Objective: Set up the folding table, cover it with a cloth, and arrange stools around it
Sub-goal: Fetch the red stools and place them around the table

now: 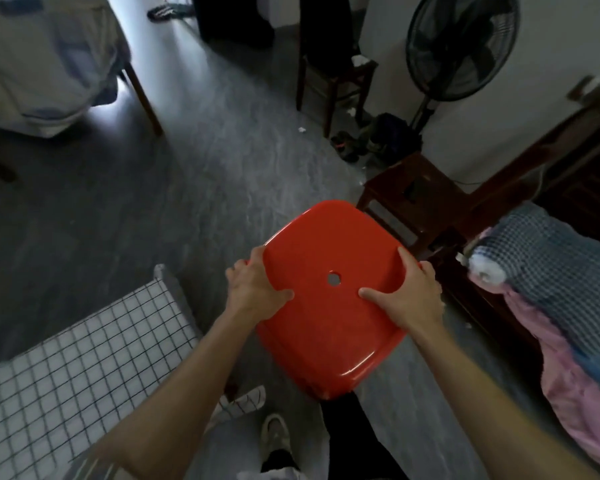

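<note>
A red plastic stool (329,323) with a round hole in its seat is held up in front of me, its seat facing the camera. My left hand (253,289) grips the seat's left edge, thumb on top. My right hand (404,299) grips the right edge the same way. The stool's legs are hidden beneath the seat. The table under a white cloth with a dark grid (73,368) fills the lower left, its corner just left of the stool.
A dark wooden stool (413,192) stands to the right behind the red one. A bed with pink and blue checked bedding (551,271) runs along the right. A standing fan (461,46), a wooden chair (336,74) and shoes are at the back; another cloth-covered table (42,64) is top left.
</note>
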### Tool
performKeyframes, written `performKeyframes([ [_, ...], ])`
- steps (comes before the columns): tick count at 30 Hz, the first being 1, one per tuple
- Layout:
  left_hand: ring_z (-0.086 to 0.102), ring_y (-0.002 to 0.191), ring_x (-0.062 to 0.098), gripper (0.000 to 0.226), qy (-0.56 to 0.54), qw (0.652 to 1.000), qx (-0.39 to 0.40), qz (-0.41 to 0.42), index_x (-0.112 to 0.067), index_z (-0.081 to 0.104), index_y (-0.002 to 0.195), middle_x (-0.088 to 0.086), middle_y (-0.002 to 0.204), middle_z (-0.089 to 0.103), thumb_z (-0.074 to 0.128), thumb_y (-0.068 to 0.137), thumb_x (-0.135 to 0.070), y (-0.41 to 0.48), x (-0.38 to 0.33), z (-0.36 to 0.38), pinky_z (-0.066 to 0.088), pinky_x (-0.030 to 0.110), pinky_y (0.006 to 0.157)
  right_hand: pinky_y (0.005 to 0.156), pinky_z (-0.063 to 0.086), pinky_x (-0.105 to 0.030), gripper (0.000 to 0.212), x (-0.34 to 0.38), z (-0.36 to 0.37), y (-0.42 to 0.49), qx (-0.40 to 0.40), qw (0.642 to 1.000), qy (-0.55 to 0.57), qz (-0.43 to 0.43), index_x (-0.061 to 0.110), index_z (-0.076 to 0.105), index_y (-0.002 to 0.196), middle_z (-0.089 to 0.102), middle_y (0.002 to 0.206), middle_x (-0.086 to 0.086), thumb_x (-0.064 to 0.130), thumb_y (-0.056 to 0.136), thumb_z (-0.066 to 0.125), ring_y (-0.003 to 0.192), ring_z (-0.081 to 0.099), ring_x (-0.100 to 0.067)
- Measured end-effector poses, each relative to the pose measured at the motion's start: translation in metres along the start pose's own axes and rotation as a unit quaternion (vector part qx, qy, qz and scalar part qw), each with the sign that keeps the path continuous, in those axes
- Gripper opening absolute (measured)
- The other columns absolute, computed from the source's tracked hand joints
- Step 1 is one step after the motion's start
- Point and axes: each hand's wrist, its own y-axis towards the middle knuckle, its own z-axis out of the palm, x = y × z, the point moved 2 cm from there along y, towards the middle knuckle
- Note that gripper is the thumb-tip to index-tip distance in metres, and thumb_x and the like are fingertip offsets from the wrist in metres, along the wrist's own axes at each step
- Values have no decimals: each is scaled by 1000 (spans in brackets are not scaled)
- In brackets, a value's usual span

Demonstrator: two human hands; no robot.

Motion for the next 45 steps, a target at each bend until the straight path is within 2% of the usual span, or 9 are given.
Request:
performKeyframes([
  [7, 35, 127, 30, 105, -12, 992, -53, -110, -33, 23, 145, 9, 133, 44, 86, 61, -42, 57, 14, -8, 39, 46, 102, 109, 40, -47, 113, 44, 60, 111, 71, 993, 9, -95, 34, 30, 151, 30, 151, -12, 56, 57, 87, 134, 42, -33],
  [11, 36, 125, 29, 103, -21, 982, -96, -159, -31, 28, 143, 10, 131, 46, 88, 59, -41, 88, 20, 3, 38, 42, 104, 105, 40, -38, 112, 58, 100, 168, 111, 984, 27, -135, 32, 34, 151, 34, 147, -14, 52, 56, 88, 130, 46, -31],
  [21, 40, 123, 28, 105, -31, 964, -122, -233, -29, 29, 144, 9, 130, 49, 87, 58, -44, 168, 87, 60, 41, 42, 102, 102, 46, -50, 110, 79, 214, 258, 161, 966, -5, -203, 33, 34, 150, 37, 144, -12, 53, 56, 89, 128, 45, -35],
  [30, 45, 118, 32, 106, -26, 958, -120, -259, -26, 27, 143, 13, 125, 51, 85, 57, -50, 241, 172, 135, 42, 43, 101, 102, 46, -51, 110, 79, 329, 320, 174, 954, -44, -240, 34, 35, 149, 40, 142, -10, 55, 55, 88, 127, 46, -33],
  [37, 44, 119, 32, 107, -44, 956, -99, -271, -28, 24, 143, 12, 128, 48, 85, 58, -51, 282, 222, 184, 43, 47, 100, 100, 48, -53, 108, 68, 397, 348, 180, 953, -55, -239, 34, 32, 150, 39, 142, -9, 52, 59, 88, 130, 43, -32],
  [45, 43, 119, 32, 104, -53, 953, -92, -284, -30, 24, 140, 12, 128, 46, 86, 59, -46, 308, 261, 202, 45, 48, 97, 103, 46, -52, 108, 66, 445, 353, 205, 953, -51, -216, 33, 30, 151, 38, 142, -6, 47, 61, 88, 131, 42, -30],
])
